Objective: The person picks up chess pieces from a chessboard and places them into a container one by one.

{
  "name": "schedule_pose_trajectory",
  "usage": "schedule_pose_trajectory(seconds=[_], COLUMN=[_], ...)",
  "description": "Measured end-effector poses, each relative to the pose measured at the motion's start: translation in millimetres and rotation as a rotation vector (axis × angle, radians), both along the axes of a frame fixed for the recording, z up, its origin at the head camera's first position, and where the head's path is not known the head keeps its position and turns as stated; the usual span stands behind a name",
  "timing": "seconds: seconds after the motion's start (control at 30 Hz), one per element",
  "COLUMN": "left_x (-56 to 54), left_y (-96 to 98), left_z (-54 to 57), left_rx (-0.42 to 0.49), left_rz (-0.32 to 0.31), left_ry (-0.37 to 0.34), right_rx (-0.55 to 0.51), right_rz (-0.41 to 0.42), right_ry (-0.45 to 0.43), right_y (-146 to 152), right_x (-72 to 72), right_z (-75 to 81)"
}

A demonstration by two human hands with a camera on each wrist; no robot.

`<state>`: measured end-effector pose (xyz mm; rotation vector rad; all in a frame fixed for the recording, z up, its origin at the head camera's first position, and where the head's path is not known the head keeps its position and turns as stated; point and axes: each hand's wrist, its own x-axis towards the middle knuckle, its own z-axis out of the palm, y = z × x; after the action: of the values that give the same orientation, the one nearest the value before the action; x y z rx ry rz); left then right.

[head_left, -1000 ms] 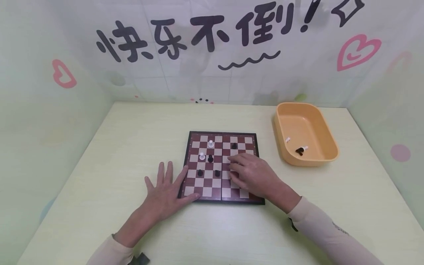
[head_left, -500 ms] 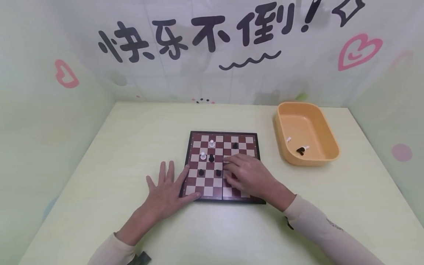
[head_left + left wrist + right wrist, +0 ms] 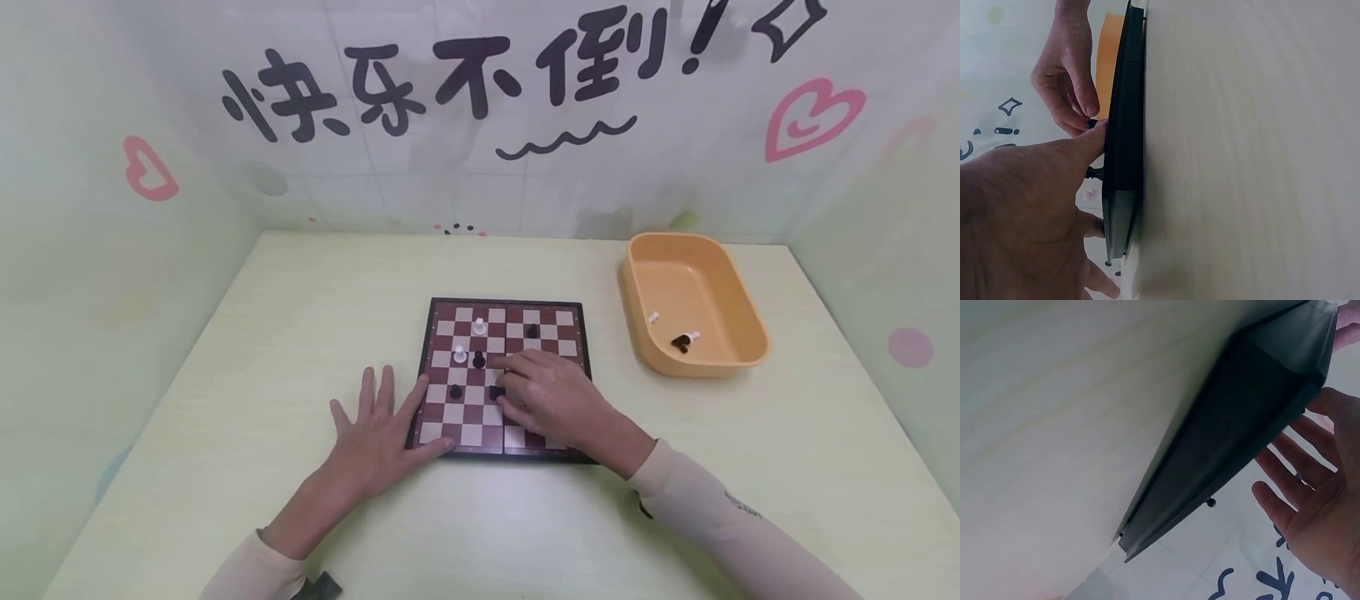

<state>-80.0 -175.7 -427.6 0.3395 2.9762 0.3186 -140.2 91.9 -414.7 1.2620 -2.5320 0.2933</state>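
From the head, the left hand (image 3: pixel 371 450) lies splayed at the edge of a flat checkered board (image 3: pixel 472 433); the right hand (image 3: pixel 551 396), fingers bent, covers squares beside a black piece (image 3: pixel 496 392) on it, grip too hidden to tell. Left wrist: the left hand partly hides that piece. Right wrist: the board's smooth, dark side blocks its top.

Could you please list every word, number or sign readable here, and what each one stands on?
"快乐不倒!": on the back wall, in large dark characters.
Chessboard: border marks too small to read.
Right sleeve: dark print, too blurred to read.
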Motion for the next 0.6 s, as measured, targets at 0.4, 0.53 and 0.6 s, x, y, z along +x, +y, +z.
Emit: schedule_pose_trajectory(seconds=[0.4,0.53,0.6], left_x=[0.0,0.1,-0.1], left_y=[0.8,0.9,0.9], left_z=[0.5,0.0,0.1], left_rx=[0.004,0.001,0.001], left_rz=[0.003,0.007,0.008], left_ry=[-0.008,-0.008,-0.008], right_rx=[0.008,0.008,0.005], right_rz=[-0.003,-0.007,-0.008], right_ry=[0.029,0.029,0.029], right_y=[-4.2,-4.5,-4.1], right_x=[-1.2,-1.6,-1.6], right_z=[-2.0,-1.3,-0.8])
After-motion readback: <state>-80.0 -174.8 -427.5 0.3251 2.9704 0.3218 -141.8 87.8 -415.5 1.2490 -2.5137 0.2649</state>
